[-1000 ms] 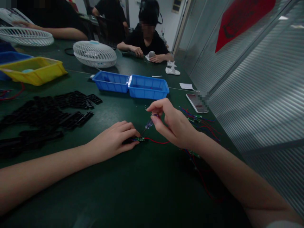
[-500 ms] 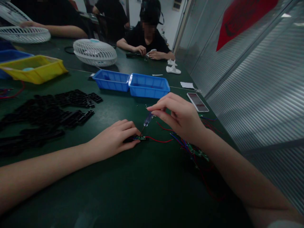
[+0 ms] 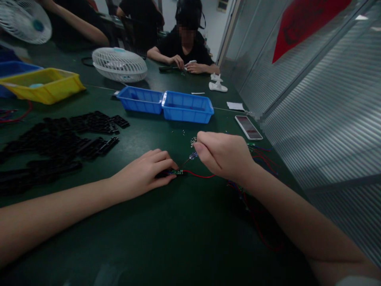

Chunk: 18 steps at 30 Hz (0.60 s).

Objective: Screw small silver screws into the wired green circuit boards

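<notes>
On the dark green table, my left hand (image 3: pixel 151 169) is closed around a small green circuit board (image 3: pixel 177 172), pinning it with thumb and fingers. A dark part under the board is mostly hidden by the hand. From the board's right end a red wire (image 3: pixel 198 175) runs off toward my other wrist. My right hand (image 3: pixel 224 153) is closed on a screwdriver (image 3: pixel 193 156) with a clear bluish handle. Its shaft slants down to the left, the tip just above and beside the board. A little heap of small screws (image 3: pixel 193 140) lies behind the handle.
Two blue bins (image 3: pixel 187 107) stand ahead. Black plastic parts (image 3: pixel 68 137) are piled at left, near a yellow bin (image 3: pixel 44 85). More wired boards (image 3: pixel 241 190) lie beneath my right forearm. A phone (image 3: pixel 249 128) rests by the partition. Co-workers sit beyond a white fan (image 3: pixel 119 65).
My right hand has dropped and curled round the screwdriver, which now leans lower, its tip off the board. My left hand stays put. A co-worker at far left has tilted up a fan part.
</notes>
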{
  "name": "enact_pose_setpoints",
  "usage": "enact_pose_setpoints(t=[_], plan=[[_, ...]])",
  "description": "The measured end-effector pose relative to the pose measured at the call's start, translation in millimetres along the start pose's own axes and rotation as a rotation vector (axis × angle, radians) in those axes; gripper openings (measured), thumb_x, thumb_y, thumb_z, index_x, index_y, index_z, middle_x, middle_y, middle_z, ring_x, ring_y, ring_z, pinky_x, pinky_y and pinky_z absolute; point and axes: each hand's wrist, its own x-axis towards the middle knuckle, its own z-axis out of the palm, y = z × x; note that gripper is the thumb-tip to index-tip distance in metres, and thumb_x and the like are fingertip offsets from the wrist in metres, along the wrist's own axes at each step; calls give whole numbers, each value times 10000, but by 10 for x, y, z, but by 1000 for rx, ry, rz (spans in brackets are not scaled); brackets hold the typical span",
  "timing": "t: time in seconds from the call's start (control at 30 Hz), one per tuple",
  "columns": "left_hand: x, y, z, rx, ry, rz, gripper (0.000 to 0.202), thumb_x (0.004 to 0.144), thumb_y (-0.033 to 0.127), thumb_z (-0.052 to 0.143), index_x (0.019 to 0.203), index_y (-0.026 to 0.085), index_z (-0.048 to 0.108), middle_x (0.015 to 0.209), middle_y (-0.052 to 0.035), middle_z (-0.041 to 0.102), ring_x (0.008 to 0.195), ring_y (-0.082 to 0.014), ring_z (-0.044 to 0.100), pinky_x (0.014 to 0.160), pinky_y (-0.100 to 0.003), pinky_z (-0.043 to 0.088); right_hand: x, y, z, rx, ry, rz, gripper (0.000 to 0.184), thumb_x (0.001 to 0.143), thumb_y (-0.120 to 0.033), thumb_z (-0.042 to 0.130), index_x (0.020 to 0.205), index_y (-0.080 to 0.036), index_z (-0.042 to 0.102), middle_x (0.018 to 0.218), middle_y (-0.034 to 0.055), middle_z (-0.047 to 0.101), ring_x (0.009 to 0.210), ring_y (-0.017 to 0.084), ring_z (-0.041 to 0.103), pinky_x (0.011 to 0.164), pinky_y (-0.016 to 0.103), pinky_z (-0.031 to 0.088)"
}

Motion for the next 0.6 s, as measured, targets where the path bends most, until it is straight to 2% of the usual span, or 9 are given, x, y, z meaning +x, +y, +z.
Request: enact_pose_setpoints(t=[0.1, 0.17, 0.27, 0.37, 0.43, 0.6], plan=[[5, 3, -6, 3, -4, -4, 222, 958, 375, 514, 1117, 243, 595, 1017, -39, 579, 949, -202, 529, 826, -343, 413, 11, 22, -6, 208, -9, -95, 338, 960, -243, 292, 937, -140, 613, 930, 74, 588, 816, 160, 556, 682, 290, 378], [13, 7, -13, 7, -8, -2, 219, 961, 373, 509, 1115, 242, 593, 1019, -40, 577, 949, -203, 528, 829, -346, 413, 14, 28, 6, 359, -3, -155, 304, 952, -178, 298, 1028, -132, 588, 1005, 84, 574, 867, 154, 557, 765, 295, 414], [20, 11, -19, 19, -5, 13, 217, 962, 372, 510, 1110, 236, 591, 1007, -40, 574, 942, -204, 528, 831, -354, 412, 7, 27, 39, 514, 69, -168, 211, 970, -189, 383, 1144, -133, 487, 955, 46, 572, 809, 122, 550, 723, 265, 432], [12, 9, -16, 25, 2, 24, 213, 963, 372, 510, 1108, 236, 587, 1004, -40, 574, 939, -207, 526, 824, -355, 414, 1, 30, 57, 518, 155, -168, 139, 975, -247, 482, 1062, -140, 497, 878, 7, 557, 737, 88, 531, 648, 227, 415], [3, 3, -12, 25, 4, 28, 208, 966, 371, 506, 1108, 241, 584, 1008, -39, 574, 936, -205, 527, 820, -354, 415, 5, 37, 49, 490, 187, -199, 127, 969, -253, 510, 1017, -137, 534, 883, 7, 568, 754, 81, 536, 654, 217, 418], [-1, -7, -6, 22, 8, 23, 215, 970, 386, 499, 1101, 241, 587, 1020, -41, 573, 948, -207, 528, 824, -353, 423, 38, 81, -20, 521, 198, -255, 144, 964, -156, 492, 1063, -134, 594, 928, 20, 603, 844, 93, 561, 728, 225, 453]])
